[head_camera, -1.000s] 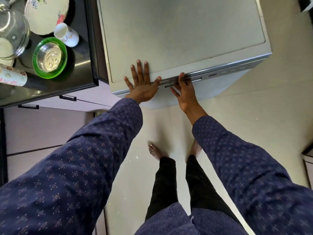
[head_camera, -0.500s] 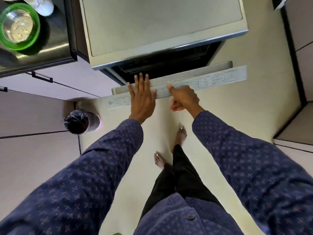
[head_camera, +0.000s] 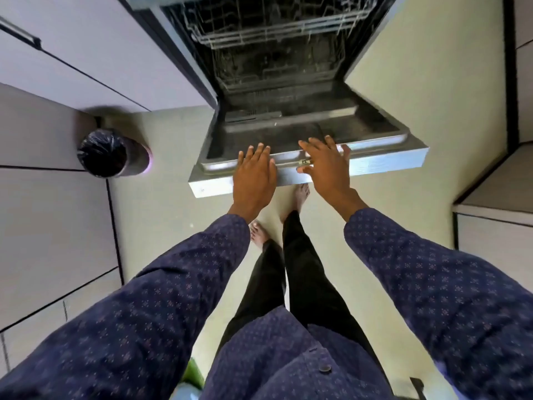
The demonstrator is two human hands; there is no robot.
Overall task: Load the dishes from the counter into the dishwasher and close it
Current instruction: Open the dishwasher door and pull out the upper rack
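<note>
No grip: left hand [head_camera: 254, 171] and right hand [head_camera: 327, 166] lie flat on dishwasher door [head_camera: 383, 161].

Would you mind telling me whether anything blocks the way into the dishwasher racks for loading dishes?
Nothing visible does. The door is down, both hands rest at its front edge, and the racks look empty.

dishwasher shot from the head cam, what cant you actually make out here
- Counter dishes: outside the head view entirely.
- Upper rack: cut off by the top edge.
- Lower rack: dark and blurred; whether it holds anything is unclear.
- Door front edge: partly covered by the left hand and right hand; whether the palms press on it is unclear.
- Bin: black liner hides its contents.
</note>
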